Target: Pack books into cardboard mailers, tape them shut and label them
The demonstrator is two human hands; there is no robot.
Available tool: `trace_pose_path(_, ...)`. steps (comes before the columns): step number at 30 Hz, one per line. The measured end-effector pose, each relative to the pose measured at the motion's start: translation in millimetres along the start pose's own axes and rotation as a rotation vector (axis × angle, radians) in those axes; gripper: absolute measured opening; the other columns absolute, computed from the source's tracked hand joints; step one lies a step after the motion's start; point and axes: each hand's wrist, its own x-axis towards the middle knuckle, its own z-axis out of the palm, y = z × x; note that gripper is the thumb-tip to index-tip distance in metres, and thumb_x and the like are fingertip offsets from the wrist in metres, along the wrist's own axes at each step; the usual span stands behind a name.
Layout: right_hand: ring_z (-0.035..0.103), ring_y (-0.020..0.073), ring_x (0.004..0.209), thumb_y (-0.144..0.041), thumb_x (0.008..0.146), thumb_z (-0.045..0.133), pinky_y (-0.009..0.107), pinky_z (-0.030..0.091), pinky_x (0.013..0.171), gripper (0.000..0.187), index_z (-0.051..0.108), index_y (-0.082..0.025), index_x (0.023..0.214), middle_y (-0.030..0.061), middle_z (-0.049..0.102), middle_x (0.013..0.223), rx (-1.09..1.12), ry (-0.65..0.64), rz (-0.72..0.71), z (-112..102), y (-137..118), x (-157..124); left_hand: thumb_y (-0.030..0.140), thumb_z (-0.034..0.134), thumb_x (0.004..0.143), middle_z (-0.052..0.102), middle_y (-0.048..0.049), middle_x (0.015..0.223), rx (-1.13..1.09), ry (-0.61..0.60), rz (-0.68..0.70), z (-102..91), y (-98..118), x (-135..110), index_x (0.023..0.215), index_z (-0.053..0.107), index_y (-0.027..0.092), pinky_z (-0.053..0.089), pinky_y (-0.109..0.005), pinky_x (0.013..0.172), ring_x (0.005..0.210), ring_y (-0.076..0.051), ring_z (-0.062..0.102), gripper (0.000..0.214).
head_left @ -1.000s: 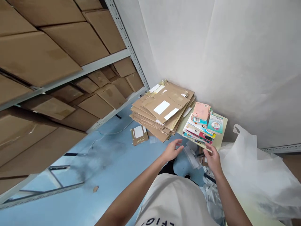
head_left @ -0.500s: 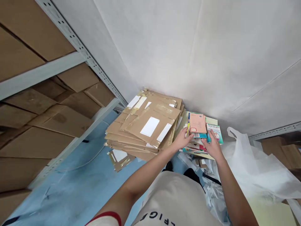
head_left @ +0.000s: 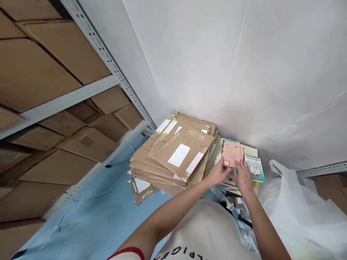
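A pink book [head_left: 232,151] with a barcode and a red-outlined box lies on top of a small pile of books. My left hand [head_left: 218,173] grips its lower left corner, thumb along the near edge. On the lower right edge, my right hand [head_left: 244,178] has its fingers on the cover and its thumb below. The blue edge of another book shows under the pink one. Just right of my right hand lies a teal and white book [head_left: 255,169] with a round picture. Lower books are partly hidden by my hands.
Left of the books stands a tall stack of flattened cardboard [head_left: 173,151] with white labels. Shelving with boxes [head_left: 56,164] fills the left side. A white plastic bag [head_left: 298,206] spreads at right. A grey-white wall [head_left: 206,65] rises behind. A cable [head_left: 108,189] crosses the blue floor.
My right hand has moved left, from the teal book's edge onto the pink book, closer to my left hand. The view has shifted, so the whole scene sits lower and farther right.
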Motion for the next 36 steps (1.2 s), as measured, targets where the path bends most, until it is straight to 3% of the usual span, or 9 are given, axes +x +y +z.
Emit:
trace_pose_path(8,0.060,0.0275,0.102,-0.011,0.087,0.045,0.042,0.046,0.090,0.034,0.065,-0.017,0.114,0.0149,0.066,0.119,-0.372,0.047,-0.158,-9.1,-6.5,-13.4,0.026,0.071,0.072,0.067,-0.0102,0.125,-0.011,0.008,0.054,-10.2,-3.4,-23.4,0.136,0.051,0.015,0.048,-0.038,0.100,0.117,-0.028,0.062,0.068)
trace_pose_path(14,0.061,0.0267,0.096,-0.003,0.084,0.044,0.041,0.045,0.090,0.039,0.066,-0.018,0.112,0.0138,0.068,0.116,-0.423,0.038,-0.214,-18.2,-15.0,-19.0,0.008,0.066,0.068,0.066,-0.0071,0.129,-0.162,0.004,0.177,-13.6,-13.9,-21.1,0.129,0.058,0.019,0.046,-0.037,0.103,0.118,-0.024,0.062,0.062)
trace_pose_path(18,0.062,0.0270,0.097,-0.002,0.085,0.042,0.042,0.046,0.091,0.040,0.067,-0.017,0.112,0.0136,0.069,0.117,-0.392,0.037,-0.219,-19.1,-15.9,-27.7,0.006,0.064,0.069,0.070,-0.0091,0.122,-0.163,0.029,0.154,-16.2,-20.5,-25.8,0.125,0.060,0.018,0.050,-0.038,0.098,0.109,-0.023,0.067,0.057)
trace_pose_path(21,0.064,0.0269,0.098,-0.003,0.086,0.040,0.043,0.050,0.089,0.040,0.068,-0.018,0.110,0.0129,0.070,0.116,-0.278,0.019,-0.207,-19.6,-16.4,-35.3,0.013,0.065,0.075,0.070,-0.0116,0.118,-0.073,0.086,0.167,-22.9,-28.6,-30.0,0.122,0.062,0.017,0.052,-0.040,0.095,0.107,-0.024,0.067,0.047)
trace_pose_path(24,0.066,0.0248,0.100,-0.009,0.089,0.038,0.041,0.053,0.087,0.039,0.069,-0.022,0.108,0.0095,0.072,0.112,-0.074,-0.014,-0.203,-28.2,-21.7,-41.1,0.017,0.065,0.078,0.063,-0.0139,0.128,0.058,0.165,0.261,-34.1,-38.6,-29.1,0.127,0.057,0.017,0.046,-0.044,0.103,0.120,-0.026,0.058,0.049)
trace_pose_path(27,0.068,0.0232,0.099,-0.016,0.092,0.039,0.038,0.054,0.085,0.036,0.070,-0.025,0.108,0.0070,0.073,0.109,0.128,-0.139,-0.196,-49.7,-32.6,-44.1,0.015,0.060,0.082,0.054,-0.0138,0.138,0.134,0.204,0.358,-46.5,-46.8,-27.3,0.127,0.057,0.018,0.040,-0.045,0.110,0.131,-0.026,0.049,0.045)
trace_pose_path(29,0.069,0.0227,0.097,-0.024,0.095,0.040,0.036,0.054,0.083,0.033,0.069,-0.026,0.109,0.0063,0.074,0.106,0.253,-0.233,-0.163,-67.3,-40.1,-44.3,0.018,0.057,0.085,0.058,-0.0128,0.132,0.140,0.207,0.373,-54.0,-49.2,-30.6,0.116,0.064,0.019,0.042,-0.044,0.107,0.126,-0.025,0.052,0.032)
trace_pose_path(32,0.068,0.0218,0.093,-0.038,0.096,0.046,0.033,0.053,0.082,0.029,0.070,-0.025,0.105,0.0057,0.074,0.101,0.456,-0.281,-0.043,-85.1,-45.9,-41.6,0.031,0.056,0.089,0.069,-0.0093,0.107,0.060,0.097,0.318,-61.7,-47.3,-45.1,0.102,0.068,0.019,0.049,-0.039,0.092,0.102,-0.023,0.063,0.021)
trace_pose_path(36,0.068,0.0222,0.084,-0.057,0.083,0.061,0.034,0.054,0.076,0.038,0.069,-0.022,0.095,0.0060,0.074,0.091,0.811,-0.108,0.237,-77.6,-43.6,-36.5,0.053,0.053,0.089,0.070,-0.0044,0.078,-0.234,-0.153,0.140,-61.3,-41.1,-71.2,0.088,0.069,0.017,0.048,-0.028,0.072,0.075,-0.018,0.063,0.040)
